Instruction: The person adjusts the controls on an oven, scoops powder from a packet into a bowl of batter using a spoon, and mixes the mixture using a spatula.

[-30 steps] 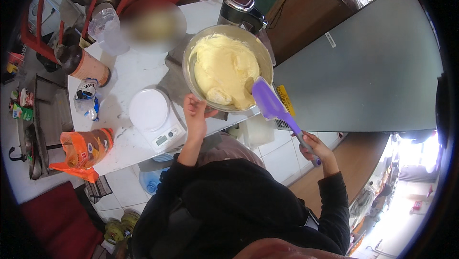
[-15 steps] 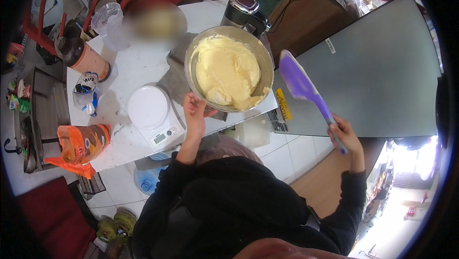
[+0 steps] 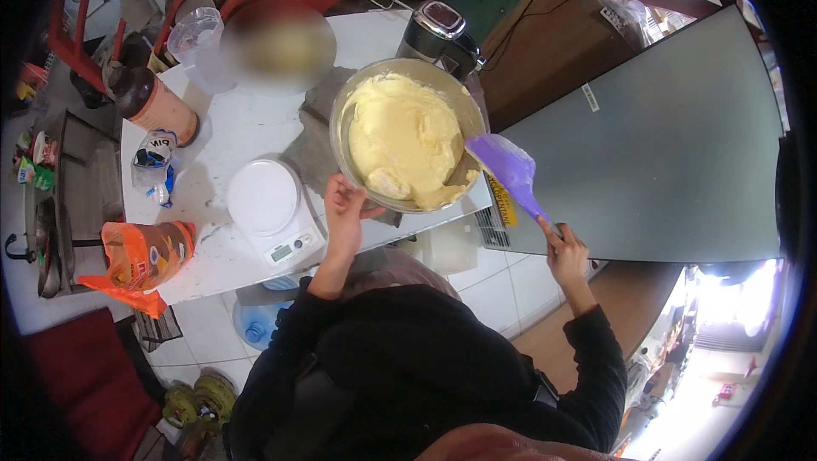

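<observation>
Metal bowl point(image 3: 407, 133) of yellow batter point(image 3: 400, 137) gripped at rim by left hand point(image 3: 345, 206); purple spatula point(image 3: 511, 173) clasped in right hand point(image 3: 563, 248), blade at bowl edge.

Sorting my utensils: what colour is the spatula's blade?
Purple, seen in the head view: the spatula is at the bowl rim.

- There's a smeared-out blob point(image 3: 281, 42) at the far end of the counter point(image 3: 238, 129), so I can't tell what's under it.
- The spatula point(image 3: 511, 173) handle disappears into my right hand point(image 3: 563, 250), and the blade's lower edge drops behind the bowl point(image 3: 407, 137) rim.
- My left hand point(image 3: 345, 210) fingers curl over the bowl's near rim, so the tips are hidden.
- The scale point(image 3: 274, 210) display is way too small to read.
- The grey cloth point(image 3: 308, 150) mostly sits under the bowl.
</observation>
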Demonstrator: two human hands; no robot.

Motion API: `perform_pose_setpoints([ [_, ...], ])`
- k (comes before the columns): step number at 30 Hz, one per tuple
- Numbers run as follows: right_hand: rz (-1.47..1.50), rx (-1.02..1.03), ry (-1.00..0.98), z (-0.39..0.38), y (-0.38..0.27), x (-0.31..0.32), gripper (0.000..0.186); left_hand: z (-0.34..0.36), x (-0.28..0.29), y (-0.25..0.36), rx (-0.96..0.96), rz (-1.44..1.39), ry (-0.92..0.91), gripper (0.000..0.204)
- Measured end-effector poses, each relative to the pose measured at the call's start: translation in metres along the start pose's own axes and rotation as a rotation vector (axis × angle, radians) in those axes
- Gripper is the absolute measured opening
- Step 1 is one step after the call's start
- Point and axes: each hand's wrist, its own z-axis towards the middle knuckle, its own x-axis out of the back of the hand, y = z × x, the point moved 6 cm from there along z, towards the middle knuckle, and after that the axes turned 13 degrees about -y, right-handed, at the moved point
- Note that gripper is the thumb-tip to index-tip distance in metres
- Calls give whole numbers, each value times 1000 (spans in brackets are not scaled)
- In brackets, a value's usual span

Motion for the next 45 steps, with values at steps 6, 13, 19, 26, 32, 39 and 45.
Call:
perform_pose_setpoints([
  [6, 121, -268, -10, -2, 27, 52, 33, 2, 5, -4, 5, 21, 21, 13],
  [13, 349, -183, 29, 55, 5, 4, 20, 3, 9, -8, 14, 16, 2, 13],
  [19, 330, -111, 98, 55, 15, -43, 21, 2, 3, -2, 11, 7, -8, 13],
  [26, 150, -102, 3, 12, 46, 5, 19, 1, 5, -2, 7, 2, -19, 13],
  [32, 89, -270, 1, 16, 61, 70, 18, 2, 2, 1, 12, 0, -32, 12],
  [39, -97, -138, -22, 91, 25, 123, 22, 5, 7, -6, 23, -24, -37, 14],
  [45, -337, 156, 194, 153, 10, 143, 25, 6, 15, -15, -12, -29, -69, 15],
])
